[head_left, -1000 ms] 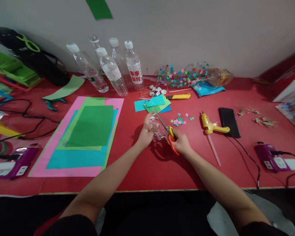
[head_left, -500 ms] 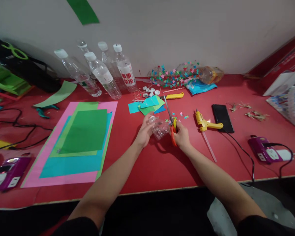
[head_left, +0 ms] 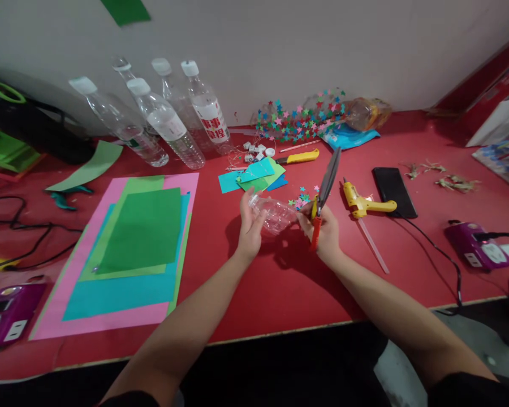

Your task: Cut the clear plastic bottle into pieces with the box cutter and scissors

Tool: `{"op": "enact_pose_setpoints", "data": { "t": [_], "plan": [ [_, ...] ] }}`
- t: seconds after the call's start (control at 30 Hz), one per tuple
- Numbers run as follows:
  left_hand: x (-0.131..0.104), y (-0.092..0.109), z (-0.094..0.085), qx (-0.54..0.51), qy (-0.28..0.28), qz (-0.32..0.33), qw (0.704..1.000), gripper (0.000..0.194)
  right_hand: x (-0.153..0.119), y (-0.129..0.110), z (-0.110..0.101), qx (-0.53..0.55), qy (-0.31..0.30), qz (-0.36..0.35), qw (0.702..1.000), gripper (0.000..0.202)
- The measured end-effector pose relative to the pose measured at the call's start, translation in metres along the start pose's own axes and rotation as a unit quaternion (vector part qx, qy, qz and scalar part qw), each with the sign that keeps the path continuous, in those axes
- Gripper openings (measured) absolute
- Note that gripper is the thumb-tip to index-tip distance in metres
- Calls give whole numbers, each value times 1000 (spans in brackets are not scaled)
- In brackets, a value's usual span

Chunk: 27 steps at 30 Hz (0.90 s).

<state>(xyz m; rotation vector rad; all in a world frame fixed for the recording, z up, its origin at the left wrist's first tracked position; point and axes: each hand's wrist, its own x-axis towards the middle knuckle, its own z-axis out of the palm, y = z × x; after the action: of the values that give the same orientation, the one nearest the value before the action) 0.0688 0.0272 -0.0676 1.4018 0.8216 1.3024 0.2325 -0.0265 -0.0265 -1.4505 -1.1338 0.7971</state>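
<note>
My left hand [head_left: 251, 229] is closed round the neck end of a clear plastic bottle piece [head_left: 275, 215], held just above the red table [head_left: 271, 294]. My right hand [head_left: 324, 230] grips scissors with red and yellow handles [head_left: 330, 178], their dark blades pointing up and away. The fingertips of that same hand are at the right end of the bottle piece. Small coloured stars [head_left: 303, 198] lie just behind it, beside blue and green paper pieces [head_left: 258, 174].
Several clear bottles [head_left: 169, 127] stand at the back left, behind stacked coloured sheets [head_left: 142, 226]. A yellow knife [head_left: 303, 156] lies at the back. To the right are a yellow glue gun [head_left: 365, 204], a phone [head_left: 394, 192] and a purple socket adapter [head_left: 477, 246].
The scissors have swung upright and away from the bottle piece, their blades now together. My right hand has moved right, its fingertips now at the piece's end. The view has shifted slightly.
</note>
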Motion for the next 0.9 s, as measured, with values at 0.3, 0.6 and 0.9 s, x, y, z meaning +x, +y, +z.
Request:
{"op": "enact_pose_setpoints", "data": {
  "t": [0.3, 0.6, 0.9],
  "plan": [
    [-5, 5, 8, -4, -3, 18, 1000, 62, -4, 3, 4, -1, -55, 11, 998, 23],
    [-12, 6, 14, -20, -2, 19, 1000, 54, -11, 9, 13, -23, -75, 10, 997, 21],
    [-8, 7, 21, -112, 64, -61, 990, 67, -20, 1, 18, -200, -127, -10, 971, 16]
  ]
}}
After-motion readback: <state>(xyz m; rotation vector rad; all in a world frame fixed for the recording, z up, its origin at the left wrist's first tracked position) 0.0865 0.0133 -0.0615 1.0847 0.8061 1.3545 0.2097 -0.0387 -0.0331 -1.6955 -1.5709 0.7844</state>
